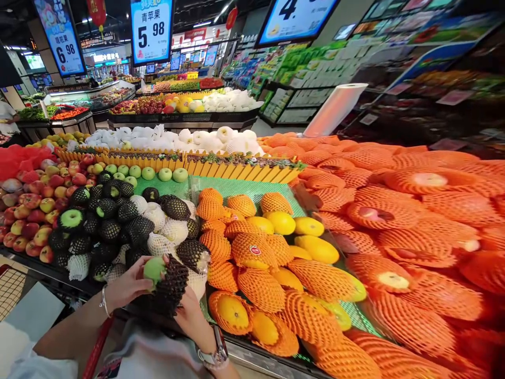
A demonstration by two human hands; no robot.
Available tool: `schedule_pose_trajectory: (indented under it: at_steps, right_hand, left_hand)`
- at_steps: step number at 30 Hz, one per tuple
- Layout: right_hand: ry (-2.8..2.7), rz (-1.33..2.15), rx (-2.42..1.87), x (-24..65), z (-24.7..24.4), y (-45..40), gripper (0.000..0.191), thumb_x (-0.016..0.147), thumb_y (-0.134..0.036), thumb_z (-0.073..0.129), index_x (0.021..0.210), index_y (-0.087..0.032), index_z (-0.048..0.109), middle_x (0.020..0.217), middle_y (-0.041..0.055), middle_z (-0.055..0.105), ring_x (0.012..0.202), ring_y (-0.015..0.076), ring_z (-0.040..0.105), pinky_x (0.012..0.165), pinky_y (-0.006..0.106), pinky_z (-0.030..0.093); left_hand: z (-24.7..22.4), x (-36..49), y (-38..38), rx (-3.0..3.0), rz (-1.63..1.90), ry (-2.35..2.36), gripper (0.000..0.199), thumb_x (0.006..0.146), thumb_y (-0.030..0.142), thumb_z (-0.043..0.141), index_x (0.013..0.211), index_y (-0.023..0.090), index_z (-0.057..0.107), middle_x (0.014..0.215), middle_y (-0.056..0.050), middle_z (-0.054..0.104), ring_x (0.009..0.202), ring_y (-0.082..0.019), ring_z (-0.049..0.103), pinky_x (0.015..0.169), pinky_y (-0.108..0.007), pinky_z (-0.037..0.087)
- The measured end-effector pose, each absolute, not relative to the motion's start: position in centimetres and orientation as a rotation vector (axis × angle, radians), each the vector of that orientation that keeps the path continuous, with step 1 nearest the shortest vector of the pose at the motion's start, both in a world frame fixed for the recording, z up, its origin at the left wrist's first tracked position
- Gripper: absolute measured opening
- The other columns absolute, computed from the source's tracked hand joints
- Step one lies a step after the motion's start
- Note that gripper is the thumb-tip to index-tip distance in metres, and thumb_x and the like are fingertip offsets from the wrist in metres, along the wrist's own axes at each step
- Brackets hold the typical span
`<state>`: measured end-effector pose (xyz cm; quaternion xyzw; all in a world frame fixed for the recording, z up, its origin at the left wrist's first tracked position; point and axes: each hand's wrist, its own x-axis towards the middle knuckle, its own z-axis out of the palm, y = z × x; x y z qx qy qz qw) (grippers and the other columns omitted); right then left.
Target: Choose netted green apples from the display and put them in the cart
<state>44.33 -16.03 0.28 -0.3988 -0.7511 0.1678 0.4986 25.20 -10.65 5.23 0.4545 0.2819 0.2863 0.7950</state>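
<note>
While your left hand (128,284) grips the apple (154,270) and your right hand (192,315) its black net (170,287), a sign (151,31) reads 青苹果 5.98; green mat (254,190) shows behind the mangoes (256,250).

Green fruit (154,270), black netting (172,287)

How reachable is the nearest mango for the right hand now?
Probably not immediately: the right hand is occupied holding the black net on the green apple, though the way to the mango looks open.

Green fruit (153,270) seemingly part-hidden by netting (174,284)
</note>
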Motion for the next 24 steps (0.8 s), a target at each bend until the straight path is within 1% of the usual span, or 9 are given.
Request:
schedule_pose_trajectory:
  at_steps: [3,6,8,10,12,15,19,21,24]
  right_hand:
    - [-1.87,0.426,-0.935,44.1,1.1,-15.9,0.041,0.087,-0.015,0.053,0.123,-0.025,0.068,0.126,0.0131,0.063,0.129,0.0284,0.051,0.111,0.053,0.04]
    - [-1.92,0.439,-0.931,43.7,1.8,-15.8,0.042,0.084,-0.009,0.051,0.121,-0.022,0.067,0.13,0.0145,0.058,0.133,0.0279,0.045,0.111,0.051,0.04]
    - [-1.962,0.472,-0.974,43.3,2.0,-15.8,0.043,0.079,-0.003,0.05,0.114,-0.019,0.067,0.128,0.0151,0.057,0.13,0.0274,0.046,0.109,0.049,0.042]
    - [-2.006,0.509,-1.075,43.0,2.3,-15.8,0.042,0.072,0.003,0.046,0.103,-0.017,0.067,0.118,0.0146,0.058,0.121,0.0262,0.052,0.105,0.046,0.045]
    - [-2.07,0.531,-1.19,42.9,2.8,-15.9,0.04,0.065,0.006,0.042,0.09,-0.015,0.064,0.107,0.0132,0.059,0.111,0.0253,0.055,0.098,0.042,0.05]
    - [-2.162,0.56,-1.263,43.3,3.8,-16.1,0.038,0.059,0.006,0.041,0.084,-0.015,0.061,0.102,0.0117,0.06,0.103,0.0244,0.058,0.089,0.036,0.052]
    - [-2.023,0.552,-1.084,44.5,4.1,-16.2,0.032,0.079,-0.001,0.048,0.096,-0.018,0.069,0.097,0.0091,0.067,0.091,0.0218,0.065,0.08,0.033,0.056]
    - [-1.762,0.476,-0.999,44.9,3.6,-16.2,0.03,0.092,-0.011,0.049,0.107,-0.022,0.072,0.104,0.0085,0.071,0.094,0.021,0.069,0.082,0.034,0.058]
    - [-1.558,0.442,-0.969,44.9,3.1,-16.0,0.026,0.095,-0.019,0.055,0.112,-0.026,0.074,0.109,0.0067,0.073,0.099,0.0206,0.07,0.088,0.035,0.058]
  left_hand:
    - [4.4,25.5,-11.5,1.085,0.679,0.608,0.074,0.068,0.048,0.084,0.13,0.028,0.05,0.13,-0.005,0.058,0.116,-0.019,0.056,0.099,-0.03,0.044]
    - [3.3,25.6,-11.9,1.087,0.739,0.585,0.07,0.083,0.064,0.062,0.14,0.029,0.043,0.144,-0.008,0.049,0.133,-0.023,0.046,0.114,-0.038,0.033]
    - [2.7,25.7,-12.2,1.063,0.78,0.566,0.076,0.084,0.074,0.049,0.144,0.027,0.039,0.147,-0.01,0.046,0.137,-0.025,0.043,0.116,-0.041,0.031]
    - [2.2,25.9,-12.6,1.142,0.832,0.615,0.083,0.079,0.071,0.061,0.145,0.025,0.037,0.147,-0.011,0.045,0.138,-0.027,0.041,0.118,-0.042,0.028]
    - [2.0,26.3,-13.3,1.245,0.883,0.74,0.086,0.074,0.053,0.076,0.144,0.024,0.036,0.147,-0.012,0.045,0.14,-0.028,0.04,0.12,-0.042,0.025]
    - [1.4,26.9,-14.4,1.201,0.94,0.903,0.082,0.074,0.048,0.075,0.142,0.024,0.036,0.147,-0.011,0.046,0.141,-0.027,0.038,0.121,-0.042,0.025]
    - [-0.8,26.3,-14.2,0.927,0.901,1.026,0.089,0.074,0.063,0.063,0.148,0.029,0.027,0.154,-0.01,0.037,0.143,-0.029,0.036,0.116,-0.046,0.033]
    - [-2.0,25.3,-13.4,0.859,0.911,1.083,0.087,0.073,0.07,0.059,0.146,0.031,0.032,0.154,-0.009,0.037,0.144,-0.029,0.033,0.113,-0.047,0.037]
    - [-3.1,23.6,-12.3,0.911,0.902,1.105,0.079,0.072,0.07,0.06,0.139,0.03,0.045,0.149,-0.008,0.044,0.147,-0.027,0.028,0.115,-0.045,0.034]
